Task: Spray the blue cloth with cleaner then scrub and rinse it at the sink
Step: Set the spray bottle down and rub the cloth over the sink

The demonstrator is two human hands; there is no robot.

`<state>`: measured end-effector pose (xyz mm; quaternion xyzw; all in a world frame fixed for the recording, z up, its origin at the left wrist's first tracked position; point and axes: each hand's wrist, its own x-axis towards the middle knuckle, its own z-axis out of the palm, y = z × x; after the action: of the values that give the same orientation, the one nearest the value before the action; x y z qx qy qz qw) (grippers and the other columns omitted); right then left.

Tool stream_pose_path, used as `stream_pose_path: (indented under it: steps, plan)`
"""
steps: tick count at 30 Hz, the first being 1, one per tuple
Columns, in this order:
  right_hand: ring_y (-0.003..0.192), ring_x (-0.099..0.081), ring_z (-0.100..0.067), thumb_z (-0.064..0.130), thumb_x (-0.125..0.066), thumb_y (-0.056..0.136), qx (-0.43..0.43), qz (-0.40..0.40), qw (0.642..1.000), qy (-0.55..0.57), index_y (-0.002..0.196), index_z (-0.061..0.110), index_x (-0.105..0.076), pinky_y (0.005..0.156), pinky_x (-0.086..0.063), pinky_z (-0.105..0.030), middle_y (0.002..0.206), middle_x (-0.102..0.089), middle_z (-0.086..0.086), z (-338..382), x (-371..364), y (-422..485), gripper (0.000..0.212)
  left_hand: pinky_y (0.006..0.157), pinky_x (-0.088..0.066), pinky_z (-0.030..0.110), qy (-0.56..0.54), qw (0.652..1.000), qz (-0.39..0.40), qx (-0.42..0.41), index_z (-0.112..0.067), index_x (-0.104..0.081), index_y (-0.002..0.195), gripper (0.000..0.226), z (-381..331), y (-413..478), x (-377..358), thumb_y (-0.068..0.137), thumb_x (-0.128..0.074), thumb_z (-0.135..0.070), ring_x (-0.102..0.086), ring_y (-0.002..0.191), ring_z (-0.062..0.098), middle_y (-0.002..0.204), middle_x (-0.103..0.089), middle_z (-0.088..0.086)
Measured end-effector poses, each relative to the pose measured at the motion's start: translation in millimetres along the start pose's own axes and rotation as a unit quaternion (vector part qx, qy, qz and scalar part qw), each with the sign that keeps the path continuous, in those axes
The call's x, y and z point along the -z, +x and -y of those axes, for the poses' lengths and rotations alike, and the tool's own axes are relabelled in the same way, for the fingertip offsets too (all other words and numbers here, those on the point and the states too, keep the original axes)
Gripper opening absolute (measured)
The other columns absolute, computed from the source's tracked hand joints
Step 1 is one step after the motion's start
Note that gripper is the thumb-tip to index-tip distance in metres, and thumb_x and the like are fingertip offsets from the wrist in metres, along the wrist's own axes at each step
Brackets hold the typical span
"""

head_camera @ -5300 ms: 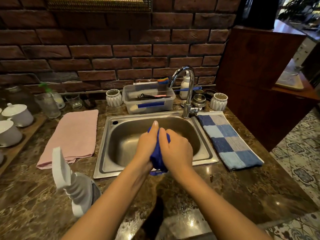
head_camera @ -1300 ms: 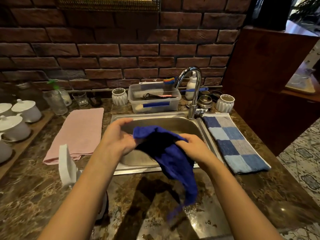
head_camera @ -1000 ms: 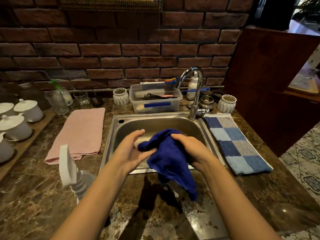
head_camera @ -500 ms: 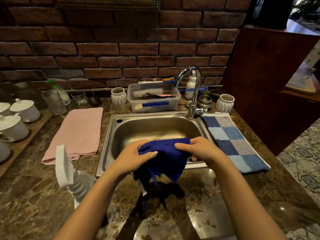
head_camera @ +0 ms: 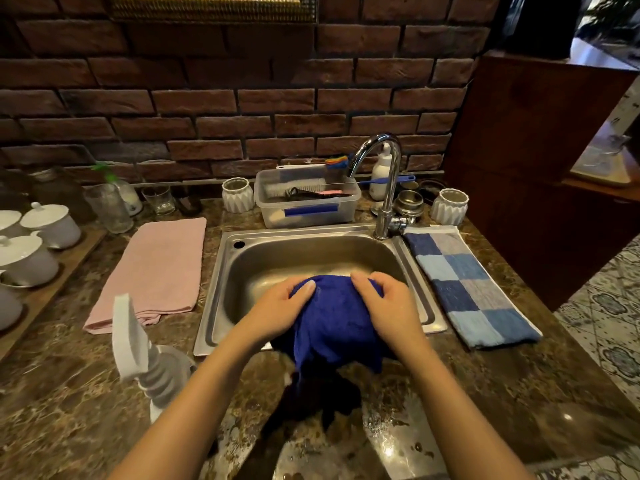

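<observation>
The deep-blue terry cloth (head_camera: 332,323) sits bunched between both hands over the front rim of the rectangular stainless-steel sink (head_camera: 311,251). Its lower folds hang down in front of the wet, mottled brown marble countertop (head_camera: 485,393).

The left hand (head_camera: 277,310) grips the cloth's left side with the fingers curled under and the thumb pressed on top. The right hand (head_camera: 391,306) grips the right side with the fingers curled over the upper edge.

The white plastic trigger spray bottle (head_camera: 138,348) stands on the countertop near the left forearm. The curved chrome faucet (head_camera: 388,174) rises behind the basin. A flat pink towel (head_camera: 159,271) lies left of the sink, and a blue checked woven towel (head_camera: 464,285) lies right of it.
</observation>
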<state>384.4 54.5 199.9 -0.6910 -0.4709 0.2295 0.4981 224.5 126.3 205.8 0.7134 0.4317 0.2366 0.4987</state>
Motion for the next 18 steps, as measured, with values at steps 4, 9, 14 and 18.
stream_pose_path:
  steps: [4, 9, 14, 18]
  plan:
    - [0.046, -0.039, -0.006, 0.043, -0.041, 0.093, 0.073, -0.044, 0.994, -0.069, 0.05, 0.024, -0.04, 0.047, -0.026, -0.024, 0.045, -0.041, 0.007, 20.0, -35.1, -20.5, 0.047, 0.066, -0.037, 0.029, -0.04, 0.987, -0.154, 0.024, -0.017, -0.06, 0.07, 0.035, -10.3, 0.8, -39.7, 0.097, -0.041, -0.029, -0.061, 0.082, 0.029, 0.089, -0.069, 0.019]
    - [0.056, -0.054, -0.019, 0.038, -0.032, 0.097, 0.028, -0.113, 0.991, -0.071, 0.058, 0.019, -0.052, 0.052, -0.037, -0.03, 0.056, -0.054, -0.001, 32.3, -39.2, -4.1, 0.048, 0.062, -0.045, 0.017, -0.093, 0.977, -0.193, -0.003, -0.019, -0.064, 0.073, 0.038, -20.2, -3.1, -55.0, 0.097, -0.038, -0.032, -0.06, 0.071, 0.013, 0.073, -0.067, 0.0]
    - [0.061, -0.054, -0.022, 0.032, -0.034, 0.098, 0.026, -0.066, 0.997, -0.013, 0.056, 0.018, -0.051, 0.061, -0.041, -0.038, 0.056, -0.052, -0.001, 36.7, -33.2, 1.5, 0.047, 0.064, -0.045, 0.021, -0.111, 0.975, -0.185, -0.047, -0.021, -0.065, 0.076, 0.03, -19.7, -6.8, -49.3, 0.095, -0.044, -0.029, -0.06, 0.07, 0.011, 0.073, -0.067, -0.002]
    - [0.05, -0.048, -0.018, 0.039, -0.034, 0.094, 0.082, -0.076, 0.993, -0.042, 0.048, 0.024, -0.038, 0.05, -0.034, -0.034, 0.047, -0.044, 0.005, 37.5, -37.6, -22.8, 0.049, 0.053, -0.037, 0.016, -0.084, 0.982, -0.167, -0.036, -0.025, -0.055, 0.061, 0.035, -15.2, -4.3, -43.4, 0.095, -0.045, -0.024, -0.05, 0.057, 0.004, 0.059, -0.058, -0.007]
